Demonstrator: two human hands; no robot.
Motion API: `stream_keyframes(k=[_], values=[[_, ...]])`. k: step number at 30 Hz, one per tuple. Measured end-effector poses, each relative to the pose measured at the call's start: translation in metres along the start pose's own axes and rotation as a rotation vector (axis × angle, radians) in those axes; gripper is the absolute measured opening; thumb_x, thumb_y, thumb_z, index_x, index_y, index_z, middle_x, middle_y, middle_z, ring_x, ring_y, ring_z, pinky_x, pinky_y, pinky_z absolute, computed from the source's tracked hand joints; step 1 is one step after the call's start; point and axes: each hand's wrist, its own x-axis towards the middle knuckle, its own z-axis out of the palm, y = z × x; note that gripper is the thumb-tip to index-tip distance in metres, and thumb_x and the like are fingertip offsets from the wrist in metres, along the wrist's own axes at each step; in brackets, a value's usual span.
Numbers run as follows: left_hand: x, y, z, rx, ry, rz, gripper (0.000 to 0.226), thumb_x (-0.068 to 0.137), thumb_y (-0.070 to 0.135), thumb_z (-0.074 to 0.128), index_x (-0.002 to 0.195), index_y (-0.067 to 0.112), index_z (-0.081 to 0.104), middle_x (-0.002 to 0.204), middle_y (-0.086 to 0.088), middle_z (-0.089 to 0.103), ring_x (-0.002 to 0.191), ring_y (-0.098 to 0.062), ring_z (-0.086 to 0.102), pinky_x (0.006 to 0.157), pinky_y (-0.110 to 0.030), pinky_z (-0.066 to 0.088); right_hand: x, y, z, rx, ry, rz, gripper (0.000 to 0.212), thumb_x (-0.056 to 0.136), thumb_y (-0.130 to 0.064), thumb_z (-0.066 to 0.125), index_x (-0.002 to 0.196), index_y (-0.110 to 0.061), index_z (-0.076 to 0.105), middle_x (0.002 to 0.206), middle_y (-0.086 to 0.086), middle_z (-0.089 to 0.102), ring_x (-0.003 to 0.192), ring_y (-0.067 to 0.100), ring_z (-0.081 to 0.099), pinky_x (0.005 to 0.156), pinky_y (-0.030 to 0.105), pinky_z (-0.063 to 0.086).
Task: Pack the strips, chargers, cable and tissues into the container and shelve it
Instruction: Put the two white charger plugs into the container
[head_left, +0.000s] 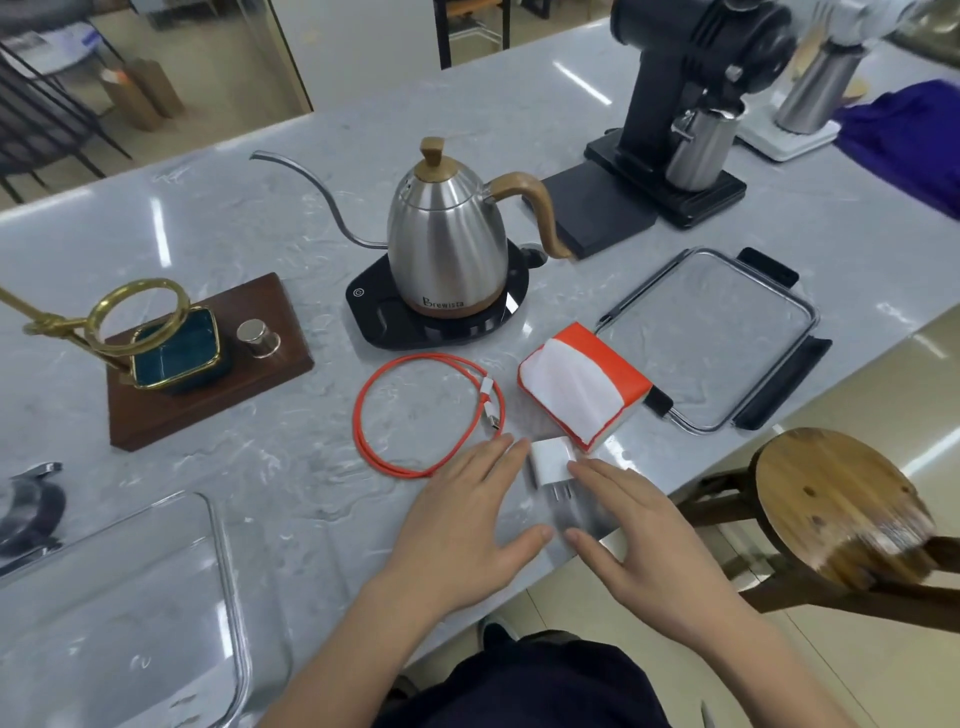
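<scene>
A white charger (551, 463) with its prongs toward me lies on the marble counter between my hands. My left hand (467, 519) lies flat with straight fingers just left of it. My right hand (639, 535) is flat on its right, fingertips close to it. A coiled orange cable (363, 415) lies left of the charger. An orange and white tissue pack (582, 384) sits just behind it. The clear container (228, 561) stands at the near left. Its clear lid (802, 306) with black clips lies at the right.
A steel gooseneck kettle (447, 244) on a black base stands behind the cable. A wooden tray (291, 338) with a brass stand is at the left. A black grinder (685, 98) stands at the back right. A wooden stool (831, 504) is beside the counter's edge.
</scene>
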Motion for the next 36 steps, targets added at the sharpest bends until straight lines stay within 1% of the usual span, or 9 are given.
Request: stream_keyframes(k=[4, 8, 11, 15, 18, 22, 28, 32, 36], values=[[0.011, 0.003, 0.003, -0.003, 0.038, 0.006, 0.072, 0.083, 0.059, 0.057, 0.146, 0.028, 0.04, 0.146, 0.007, 0.051, 0.129, -0.013, 0.049, 0.107, -0.026, 0.035, 0.004, 0.002, 0.001, 0.02, 0.045, -0.002, 0.047, 0.092, -0.027, 0.063, 0.137, -0.017, 0.053, 0.137, -0.006, 0.056, 0.128, 0.01, 0.048, 0.11, 0.019, 0.025], [0.02, 0.007, 0.008, -0.05, 0.068, 0.008, 0.066, 0.081, 0.055, 0.062, 0.139, 0.036, 0.037, 0.133, 0.011, 0.061, 0.116, -0.013, 0.054, 0.095, -0.023, 0.039, 0.005, 0.003, 0.001, 0.042, 0.072, 0.0, 0.041, 0.093, -0.016, 0.063, 0.133, -0.016, 0.058, 0.133, -0.005, 0.06, 0.126, 0.01, 0.05, 0.11, 0.028, 0.035], [0.022, 0.006, 0.01, -0.064, 0.075, 0.002, 0.063, 0.08, 0.056, 0.062, 0.136, 0.036, 0.041, 0.13, 0.011, 0.062, 0.114, -0.013, 0.055, 0.093, -0.025, 0.042, 0.004, 0.001, 0.001, 0.048, 0.08, -0.001, 0.039, 0.092, -0.014, 0.063, 0.131, -0.015, 0.06, 0.131, -0.005, 0.061, 0.124, 0.01, 0.051, 0.108, 0.024, 0.033], [0.021, 0.006, 0.01, -0.08, 0.064, -0.007, 0.06, 0.078, 0.054, 0.065, 0.133, 0.037, 0.046, 0.124, 0.011, 0.064, 0.11, -0.011, 0.055, 0.091, -0.027, 0.046, 0.001, -0.002, 0.003, 0.09, 0.061, 0.015, 0.037, 0.092, -0.016, 0.064, 0.129, -0.015, 0.062, 0.128, -0.006, 0.063, 0.123, 0.006, 0.049, 0.108, 0.013, 0.023], [0.02, 0.004, 0.009, -0.081, 0.036, -0.019, 0.059, 0.079, 0.051, 0.069, 0.132, 0.027, 0.055, 0.123, 0.01, 0.065, 0.11, -0.011, 0.056, 0.092, -0.026, 0.045, 0.0, -0.003, 0.005, 0.104, 0.052, 0.014, 0.037, 0.092, -0.016, 0.065, 0.128, -0.016, 0.063, 0.127, -0.007, 0.063, 0.123, 0.007, 0.05, 0.109, 0.014, 0.026], [0.016, 0.003, 0.006, -0.089, 0.024, -0.037, 0.059, 0.081, 0.049, 0.07, 0.133, 0.022, 0.057, 0.125, 0.006, 0.065, 0.113, -0.013, 0.056, 0.094, -0.024, 0.043, 0.001, -0.005, 0.007, 0.122, 0.059, 0.001, 0.037, 0.09, -0.01, 0.065, 0.126, -0.018, 0.064, 0.124, -0.01, 0.063, 0.12, 0.002, 0.05, 0.105, 0.005, 0.024], [0.01, 0.002, 0.0, -0.135, 0.009, -0.057, 0.057, 0.084, 0.047, 0.069, 0.133, 0.021, 0.057, 0.124, 0.004, 0.065, 0.114, -0.014, 0.056, 0.096, -0.03, 0.044, 0.006, -0.007, 0.01, 0.142, 0.089, -0.026, 0.04, 0.091, -0.011, 0.065, 0.129, -0.02, 0.061, 0.125, -0.017, 0.058, 0.12, 0.004, 0.053, 0.103, 0.022, 0.04], [0.003, 0.003, -0.008, -0.195, 0.044, -0.083, 0.05, 0.084, 0.046, 0.067, 0.13, 0.029, 0.058, 0.114, 0.012, 0.065, 0.106, -0.007, 0.055, 0.091, -0.024, 0.043, 0.009, -0.011, 0.011, 0.162, 0.107, -0.05, 0.041, 0.091, -0.014, 0.066, 0.129, -0.026, 0.059, 0.126, -0.018, 0.06, 0.12, 0.0, 0.052, 0.103, 0.012, 0.036], [-0.006, 0.003, -0.021, -0.271, 0.062, -0.09, 0.044, 0.086, 0.047, 0.064, 0.128, 0.038, 0.058, 0.11, 0.017, 0.064, 0.103, -0.001, 0.053, 0.088, -0.014, 0.038, 0.013, -0.019, 0.011, 0.221, 0.187, -0.095, 0.038, 0.089, -0.02, 0.07, 0.125, -0.028, 0.062, 0.123, -0.018, 0.063, 0.119, -0.002, 0.055, 0.1, 0.018, 0.043]])
